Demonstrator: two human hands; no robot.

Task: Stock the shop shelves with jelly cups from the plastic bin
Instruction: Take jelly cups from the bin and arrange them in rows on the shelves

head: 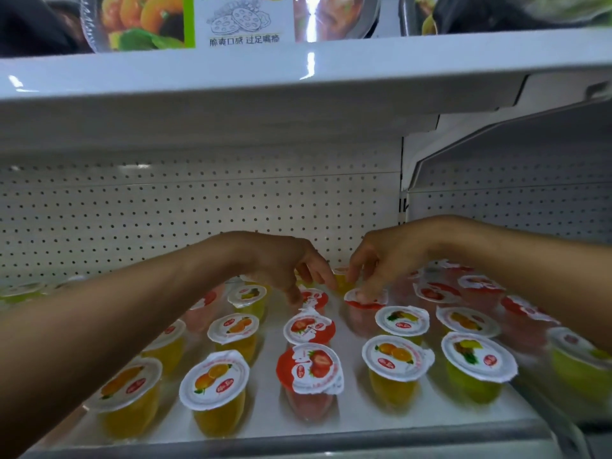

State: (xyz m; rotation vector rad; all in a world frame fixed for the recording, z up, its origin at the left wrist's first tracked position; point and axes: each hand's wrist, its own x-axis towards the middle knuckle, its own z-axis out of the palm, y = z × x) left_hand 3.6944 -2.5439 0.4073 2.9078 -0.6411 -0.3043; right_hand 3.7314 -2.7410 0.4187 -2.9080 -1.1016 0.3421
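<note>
Several jelly cups stand in rows on the white shelf [351,405], with orange, strawberry and pineapple lids. My left hand [284,266] reaches to the back row, its fingers curled down round a red-lidded strawberry cup [314,298]. My right hand [384,256] is beside it, fingertips pinching the lid rim of another red jelly cup [366,303]. A yellow cup [341,283] stands between the two hands, touching both. The plastic bin is out of view.
A perforated white back panel [165,207] closes the shelf behind the cups. Another shelf [231,81] hangs close overhead, carrying food packets [245,18]. A neighbouring shelf bay [516,193] lies to the right. Gaps run between the cup rows.
</note>
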